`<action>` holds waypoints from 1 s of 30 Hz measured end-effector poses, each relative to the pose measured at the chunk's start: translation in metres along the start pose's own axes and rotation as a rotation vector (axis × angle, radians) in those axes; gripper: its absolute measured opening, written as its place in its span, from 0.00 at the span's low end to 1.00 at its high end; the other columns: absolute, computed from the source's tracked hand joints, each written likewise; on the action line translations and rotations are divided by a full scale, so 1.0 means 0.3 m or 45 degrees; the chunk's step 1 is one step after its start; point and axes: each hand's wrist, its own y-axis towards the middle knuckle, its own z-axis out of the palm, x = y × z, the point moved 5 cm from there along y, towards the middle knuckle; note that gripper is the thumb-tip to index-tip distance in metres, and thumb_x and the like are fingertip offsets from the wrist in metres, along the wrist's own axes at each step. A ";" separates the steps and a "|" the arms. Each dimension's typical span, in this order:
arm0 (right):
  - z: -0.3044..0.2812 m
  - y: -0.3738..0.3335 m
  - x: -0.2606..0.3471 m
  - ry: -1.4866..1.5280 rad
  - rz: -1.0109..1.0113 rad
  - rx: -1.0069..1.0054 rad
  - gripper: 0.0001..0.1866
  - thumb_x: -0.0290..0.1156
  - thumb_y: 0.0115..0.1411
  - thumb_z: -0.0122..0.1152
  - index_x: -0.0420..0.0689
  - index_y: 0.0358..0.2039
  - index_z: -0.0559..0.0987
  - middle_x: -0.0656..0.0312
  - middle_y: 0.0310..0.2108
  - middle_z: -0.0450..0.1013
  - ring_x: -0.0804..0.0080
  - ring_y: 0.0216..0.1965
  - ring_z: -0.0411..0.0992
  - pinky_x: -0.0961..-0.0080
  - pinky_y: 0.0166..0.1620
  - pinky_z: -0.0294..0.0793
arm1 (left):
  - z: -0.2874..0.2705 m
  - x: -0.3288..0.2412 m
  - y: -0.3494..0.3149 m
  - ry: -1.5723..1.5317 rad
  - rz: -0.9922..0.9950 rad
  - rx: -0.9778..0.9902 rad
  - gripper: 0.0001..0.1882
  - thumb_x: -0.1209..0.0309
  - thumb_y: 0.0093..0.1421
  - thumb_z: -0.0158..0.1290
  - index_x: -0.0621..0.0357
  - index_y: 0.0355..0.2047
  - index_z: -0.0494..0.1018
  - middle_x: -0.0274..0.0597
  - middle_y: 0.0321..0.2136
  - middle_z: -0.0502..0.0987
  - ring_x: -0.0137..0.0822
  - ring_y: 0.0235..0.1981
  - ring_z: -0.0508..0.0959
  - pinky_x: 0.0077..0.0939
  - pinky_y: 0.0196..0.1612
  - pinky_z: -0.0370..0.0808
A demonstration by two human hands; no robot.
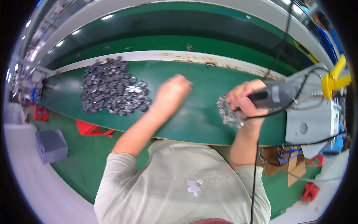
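My left hand (pixel 174 89) is over the middle of the green worktop (pixel 156 72), its fingers curled and blurred. What it holds, if anything, is hidden. Right of it lies a large pile of small dark parts, no: to its left spreads a large pile of small dark parts (pixel 108 86), some glinting like metal. My right hand (pixel 244 98) is closed around the dark end of a thick grey-and-black corded tool (pixel 278 94). Against its fingers shows a blurred cluster of small shiny metal parts (pixel 227 112); whether they are held or lying there I cannot tell.
A yellow holder with a spring (pixel 330 84) stands at the far right, near a light grey box (pixel 307 119). Black cables cross the right side. Red stools (pixel 91 128), a grey crate (pixel 52 146) and an open cardboard box (pixel 294 168) are on the floor.
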 end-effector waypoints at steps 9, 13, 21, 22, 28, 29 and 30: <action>0.003 0.005 0.007 -0.049 -0.062 0.008 0.15 0.24 0.55 0.71 0.40 0.34 0.69 0.60 0.21 0.68 0.71 0.20 0.68 0.68 0.31 0.74 | -0.166 -0.057 0.019 -0.322 0.224 -0.197 0.06 0.71 0.50 0.60 0.57 0.30 0.77 0.41 0.31 0.78 0.43 0.32 0.80 0.37 0.34 0.76; 0.012 0.006 -0.006 -0.034 -0.058 0.037 0.15 0.24 0.55 0.70 0.40 0.34 0.69 0.59 0.21 0.68 0.71 0.20 0.67 0.69 0.30 0.73 | -0.109 0.275 0.284 -0.150 -0.253 -0.078 0.13 0.65 0.58 0.56 0.58 0.41 0.76 0.49 0.41 0.75 0.50 0.43 0.79 0.44 0.46 0.76; 0.001 0.009 -0.003 -0.065 -0.067 0.043 0.14 0.21 0.55 0.68 0.40 0.34 0.69 0.59 0.22 0.68 0.70 0.20 0.68 0.69 0.30 0.74 | 0.126 0.493 0.548 -0.203 -0.375 0.217 0.20 0.61 0.59 0.61 0.59 0.47 0.77 0.52 0.45 0.77 0.52 0.48 0.78 0.40 0.53 0.76; 0.002 0.008 -0.004 -0.028 -0.079 0.044 0.14 0.21 0.55 0.68 0.40 0.34 0.69 0.59 0.22 0.69 0.70 0.20 0.69 0.69 0.30 0.75 | 0.127 0.499 0.569 -0.184 -0.283 0.097 0.20 0.62 0.59 0.61 0.60 0.48 0.77 0.54 0.46 0.77 0.53 0.48 0.78 0.40 0.54 0.76; -0.005 0.015 -0.016 -0.064 -0.033 -0.002 0.16 0.13 0.52 0.66 0.41 0.35 0.69 0.59 0.23 0.70 0.71 0.24 0.71 0.68 0.33 0.77 | 0.064 0.422 0.521 -0.231 -0.051 -0.250 0.27 0.68 0.58 0.59 0.63 0.58 0.72 0.56 0.56 0.73 0.51 0.55 0.76 0.40 0.58 0.74; -0.004 0.014 -0.001 -0.080 -0.029 -0.037 0.16 0.12 0.52 0.67 0.41 0.34 0.69 0.59 0.23 0.71 0.71 0.24 0.72 0.68 0.33 0.78 | 0.035 0.377 0.484 -0.203 0.064 -0.163 0.28 0.69 0.57 0.58 0.63 0.59 0.70 0.55 0.56 0.72 0.49 0.55 0.76 0.39 0.57 0.74; -0.004 0.009 0.010 -0.086 -0.032 -0.073 0.16 0.12 0.51 0.67 0.41 0.33 0.69 0.59 0.23 0.72 0.71 0.25 0.72 0.69 0.33 0.78 | 0.004 0.312 0.420 -0.164 0.184 -0.077 0.30 0.70 0.55 0.57 0.62 0.59 0.69 0.53 0.56 0.72 0.48 0.55 0.75 0.39 0.57 0.74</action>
